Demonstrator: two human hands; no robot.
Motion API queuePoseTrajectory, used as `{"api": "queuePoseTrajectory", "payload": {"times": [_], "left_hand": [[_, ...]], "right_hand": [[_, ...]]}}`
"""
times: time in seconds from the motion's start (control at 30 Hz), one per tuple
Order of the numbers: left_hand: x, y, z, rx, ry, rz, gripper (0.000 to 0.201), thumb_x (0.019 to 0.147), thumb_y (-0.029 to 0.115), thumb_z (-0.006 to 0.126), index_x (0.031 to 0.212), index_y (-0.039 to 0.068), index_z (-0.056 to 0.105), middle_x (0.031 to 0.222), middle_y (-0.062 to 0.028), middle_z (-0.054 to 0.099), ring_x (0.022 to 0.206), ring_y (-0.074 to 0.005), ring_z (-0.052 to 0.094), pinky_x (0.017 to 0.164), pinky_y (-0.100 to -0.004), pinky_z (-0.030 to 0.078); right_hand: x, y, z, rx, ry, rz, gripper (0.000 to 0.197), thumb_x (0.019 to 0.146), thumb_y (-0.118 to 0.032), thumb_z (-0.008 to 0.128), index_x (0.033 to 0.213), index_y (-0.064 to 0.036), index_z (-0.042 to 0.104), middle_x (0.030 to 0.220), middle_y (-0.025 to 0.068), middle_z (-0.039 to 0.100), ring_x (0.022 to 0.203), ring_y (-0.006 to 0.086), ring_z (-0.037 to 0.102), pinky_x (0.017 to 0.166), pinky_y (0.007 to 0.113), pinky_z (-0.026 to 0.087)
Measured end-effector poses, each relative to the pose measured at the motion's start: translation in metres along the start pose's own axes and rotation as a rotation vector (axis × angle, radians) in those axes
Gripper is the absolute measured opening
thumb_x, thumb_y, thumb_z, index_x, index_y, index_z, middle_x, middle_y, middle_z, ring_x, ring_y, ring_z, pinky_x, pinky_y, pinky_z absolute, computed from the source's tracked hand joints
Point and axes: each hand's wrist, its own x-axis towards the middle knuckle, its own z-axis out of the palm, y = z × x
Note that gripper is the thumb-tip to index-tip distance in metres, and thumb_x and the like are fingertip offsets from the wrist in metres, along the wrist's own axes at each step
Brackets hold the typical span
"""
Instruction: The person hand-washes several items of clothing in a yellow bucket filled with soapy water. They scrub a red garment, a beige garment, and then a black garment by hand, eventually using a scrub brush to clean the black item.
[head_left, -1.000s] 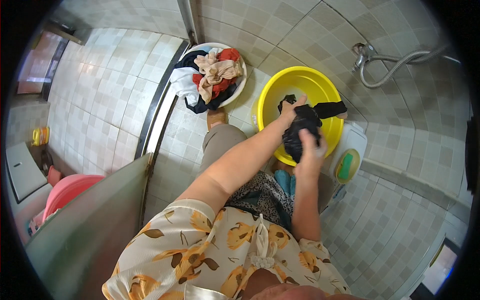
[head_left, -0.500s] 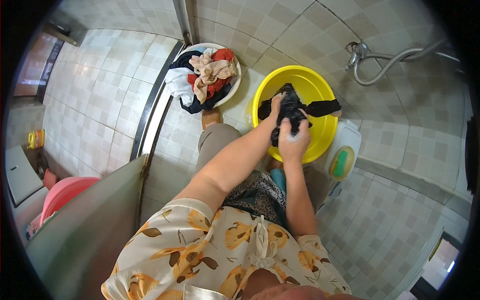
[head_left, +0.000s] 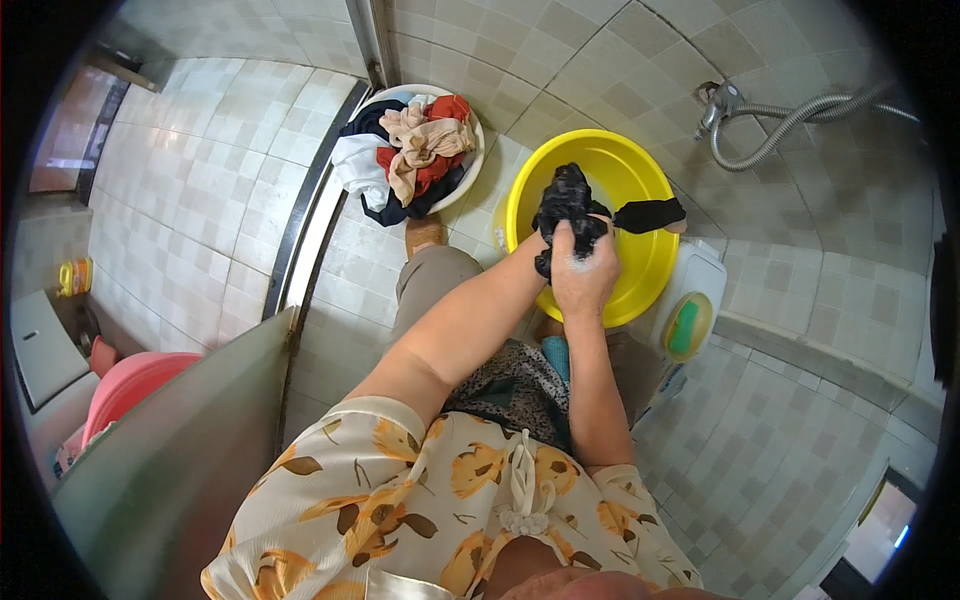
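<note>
Above the yellow basin a wet, bunched black cloth is held up between my two hands. My right hand is closed round its near side, with white suds on the back of the hand. From the left, my left hand reaches in under the cloth, which covers most of its fingers; it grips the cloth from below. A flat black piece that looks like a sock lies over the basin's right rim, apart from both hands.
A white basin heaped with clothes stands beyond my left foot. Right of the yellow basin is a dish with a green bar of soap. A tap with a metal hose is on the wall. A glass panel stands at left.
The black cloth has been gathered up into a tighter bunch, off the basin's left inside. My left hand has slipped beneath it, and its fingers no longer show on top.
</note>
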Motion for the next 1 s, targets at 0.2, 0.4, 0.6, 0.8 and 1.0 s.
{"api": "queuePoseTrajectory", "payload": {"times": [0.2,0.4,0.6,0.8,1.0], "left_hand": [[0.033,-0.034,0.128,0.448,0.869,-0.334,0.033,0.093,0.027,0.038,0.105,0.004,0.059,0.096,-0.0124,0.064,0.082,-0.0239,0.064,0.073,-0.0353,0.052],[0.027,-0.034,0.119,0.671,0.794,-0.256,0.045,0.096,0.043,0.039,0.110,0.005,0.057,0.105,-0.0086,0.062,0.095,-0.0220,0.060,0.087,-0.0339,0.046],[0.033,-0.009,0.036,0.508,0.664,-0.143,0.076,0.085,0.071,0.034,0.104,0.002,0.060,0.098,-0.0105,0.060,0.087,-0.0189,0.057,0.076,-0.0294,0.045],[0.009,-0.049,0.079,0.403,0.884,-0.089,0.042,0.094,0.041,0.043,0.109,0.004,0.058,0.097,-0.0136,0.063,0.085,-0.0247,0.060,0.079,-0.0388,0.047],[0.028,-0.045,0.119,0.636,0.858,-0.330,0.031,0.095,0.021,0.035,0.107,0.001,0.056,0.096,-0.0158,0.062,0.082,-0.0269,0.063,0.071,-0.0394,0.052]], "right_hand": [[0.084,0.109,-0.017,-0.532,0.199,0.300,0.044,0.079,-0.043,0.062,0.077,0.0005,0.062,0.078,0.0247,0.062,0.077,0.0427,0.061,0.069,0.048,0.048],[0.087,0.140,-0.043,0.371,-0.019,0.618,0.043,0.083,-0.034,0.057,0.097,0.0063,0.062,0.101,0.0198,0.061,0.089,0.0295,0.062,0.081,0.042,0.048],[0.000,0.034,-0.023,0.492,-0.084,0.311,0.021,0.080,-0.015,0.060,0.091,0.0021,0.060,0.086,0.0113,0.062,0.084,0.0188,0.058,0.076,0.033,0.046],[0.013,0.053,-0.025,-0.109,0.144,-0.130,0.025,0.073,-0.023,0.062,0.075,0.0012,0.060,0.073,0.0226,0.061,0.068,0.0418,0.059,0.063,0.044,0.049],[0.069,0.102,-0.042,-0.218,0.262,0.072,0.034,0.079,-0.028,0.055,0.078,0.0053,0.060,0.076,0.0273,0.062,0.074,0.0462,0.059,0.068,0.049,0.048]]}}
